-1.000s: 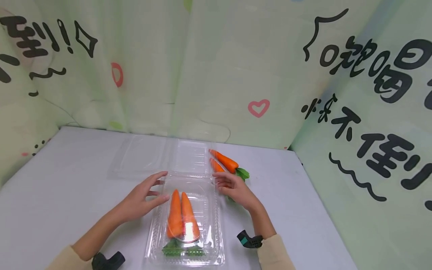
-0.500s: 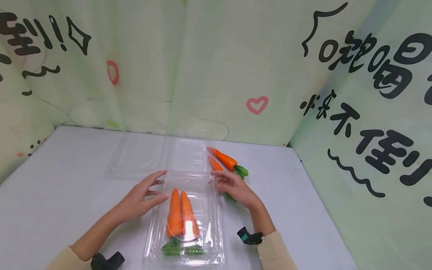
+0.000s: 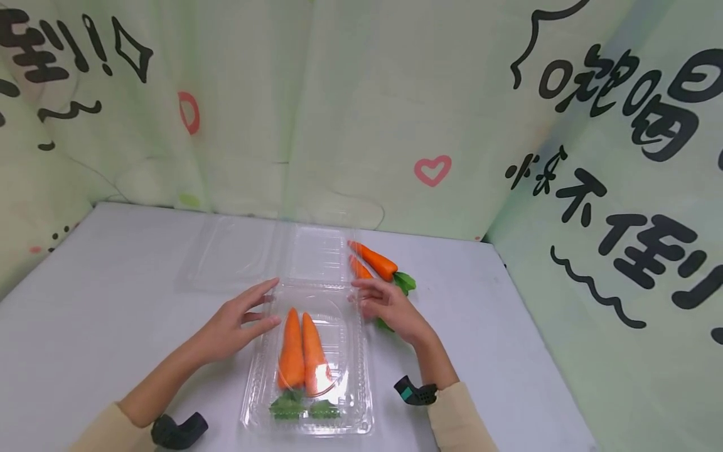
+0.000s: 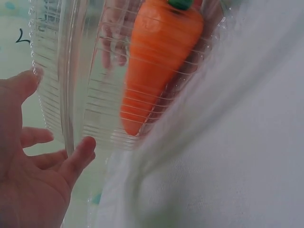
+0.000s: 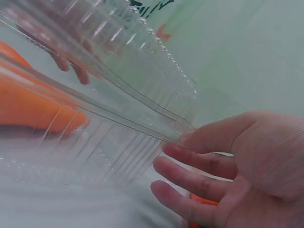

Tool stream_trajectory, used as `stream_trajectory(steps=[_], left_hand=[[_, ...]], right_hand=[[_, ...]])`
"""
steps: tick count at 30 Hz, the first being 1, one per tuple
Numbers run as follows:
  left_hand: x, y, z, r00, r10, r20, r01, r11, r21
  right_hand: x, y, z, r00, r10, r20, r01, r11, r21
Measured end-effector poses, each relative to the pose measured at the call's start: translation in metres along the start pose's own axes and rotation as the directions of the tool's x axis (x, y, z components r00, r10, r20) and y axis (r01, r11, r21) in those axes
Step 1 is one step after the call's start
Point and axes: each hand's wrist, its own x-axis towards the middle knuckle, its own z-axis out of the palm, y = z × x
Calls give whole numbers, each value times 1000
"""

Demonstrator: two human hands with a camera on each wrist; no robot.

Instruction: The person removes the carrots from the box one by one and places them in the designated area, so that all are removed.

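Note:
A clear plastic box [image 3: 350,414], its lid down over the tray, lies before me. Inside it, side by side, are two orange carrots [image 3: 290,355] with green tops toward me. My left hand [image 3: 234,326] is at the box's far left corner. Its fingers are spread and loosely bent along the rim, seen also in the left wrist view, where one carrot [image 4: 159,57] shows through the ribbed wall. At the far right corner, my right hand [image 3: 390,307] pinches the rim between thumb and forefinger; the right wrist view shows the thumb [image 5: 209,135] on the edge.
Behind the box stands another clear container [image 3: 319,251], spread open, its other half [image 3: 226,251] to the left. Two more carrots [image 3: 375,260] lie right of it, partly behind the right hand. Printed curtains [image 3: 350,113] enclose the white table [image 3: 463,351].
The head view has shifted slightly, so the scene sits a little higher. Both hands keep their places at the box's far corners, with only slight finger movement.

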Motion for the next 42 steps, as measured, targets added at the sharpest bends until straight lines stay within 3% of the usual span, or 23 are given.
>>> stream_trajectory(steps=[13,20,27,32,42], left_hand=[[0,1,0,1000,-4,9,4,999,-40],[1,-1,0,1000,10,20,-9,1000,-30],[1,3,-3,999,-12,38,13,1000,-17],[2,5,-2,999,-40,16,40,999,-8],[2,6,1,999,-54,6,54,995,-79]], right_hand=[[3,-2,5,1000,24,-9,-23,998,50],[4,-1,9,998,30,-59,-26,998,60],[5,-1,16,990,58,-126,-48,995,83],[7,-4,18,984,57,-168,-45,996,79],[8,-4,22,969,115,-220,-100,992,78]])
